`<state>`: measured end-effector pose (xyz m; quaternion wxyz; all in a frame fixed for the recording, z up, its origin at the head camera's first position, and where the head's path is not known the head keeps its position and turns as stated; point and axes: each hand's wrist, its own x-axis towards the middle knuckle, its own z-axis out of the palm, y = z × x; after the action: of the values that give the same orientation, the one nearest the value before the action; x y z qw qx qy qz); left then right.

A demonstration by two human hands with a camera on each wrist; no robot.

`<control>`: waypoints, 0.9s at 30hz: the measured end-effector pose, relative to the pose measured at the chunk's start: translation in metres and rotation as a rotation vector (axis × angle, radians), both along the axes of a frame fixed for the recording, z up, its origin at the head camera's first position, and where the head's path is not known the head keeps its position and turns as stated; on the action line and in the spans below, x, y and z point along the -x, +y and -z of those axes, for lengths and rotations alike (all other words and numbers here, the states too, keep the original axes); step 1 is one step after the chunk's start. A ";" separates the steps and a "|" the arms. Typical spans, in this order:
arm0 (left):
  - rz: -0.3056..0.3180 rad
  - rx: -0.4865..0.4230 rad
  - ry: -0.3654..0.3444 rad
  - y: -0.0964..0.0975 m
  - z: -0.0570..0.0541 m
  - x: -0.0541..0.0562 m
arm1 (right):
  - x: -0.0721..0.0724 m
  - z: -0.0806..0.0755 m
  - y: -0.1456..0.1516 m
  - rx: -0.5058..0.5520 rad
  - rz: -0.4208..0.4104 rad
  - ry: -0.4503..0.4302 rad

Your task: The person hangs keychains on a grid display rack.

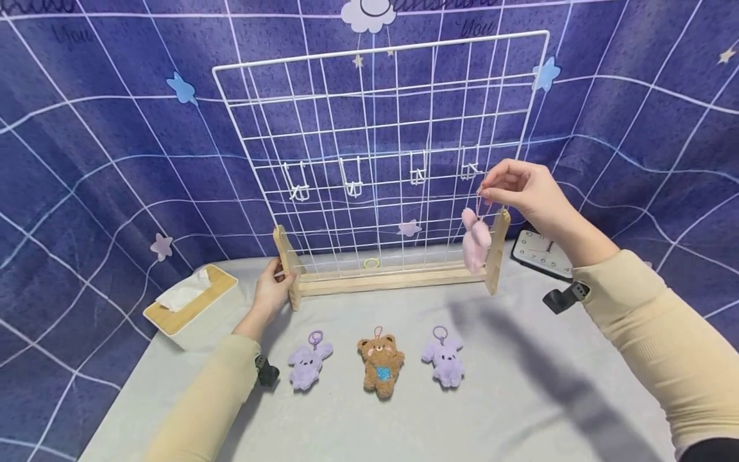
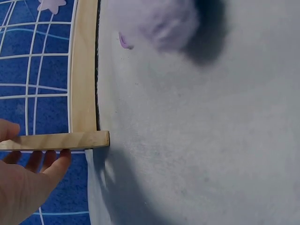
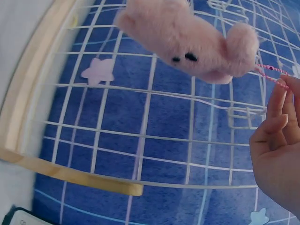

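By its pink beaded cord (image 3: 272, 70), my right hand (image 1: 528, 189) pinches a pink plush keychain (image 1: 476, 244). The plush hangs in front of the right part of a white wire grid rack (image 1: 381, 122), just below the rightmost wire hook (image 1: 469, 170). Its dark eyes show in the right wrist view. My left hand (image 1: 272, 289) grips the left wooden foot (image 2: 61, 140) of the rack, thumb on one side and fingers on the other. In front of the rack lie a lilac plush (image 1: 308, 366), a brown bear plush (image 1: 382, 364) and another lilac plush (image 1: 446, 362).
Several white hooks, including the leftmost hook (image 1: 299, 191), sit along the grid with nothing hung on them. A tissue box (image 1: 222, 282) stands at the left, and a clock (image 1: 539, 253) lies behind the right wrist. A patterned blue curtain (image 1: 144, 128) hangs behind.
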<state>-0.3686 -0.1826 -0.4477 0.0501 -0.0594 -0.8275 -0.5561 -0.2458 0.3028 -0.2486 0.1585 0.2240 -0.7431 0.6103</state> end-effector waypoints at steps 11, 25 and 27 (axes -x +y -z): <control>0.007 0.014 0.021 -0.001 -0.001 -0.001 | 0.009 -0.016 0.000 0.122 -0.005 0.061; 0.004 0.008 0.028 -0.001 0.001 0.000 | 0.029 -0.021 -0.003 0.163 0.019 0.062; 0.003 0.002 0.036 -0.001 0.001 0.000 | 0.032 -0.020 -0.003 0.163 0.024 0.062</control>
<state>-0.3687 -0.1837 -0.4486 0.0640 -0.0708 -0.8268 -0.5544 -0.2775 0.3003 -0.2288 0.2065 0.2204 -0.6883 0.6596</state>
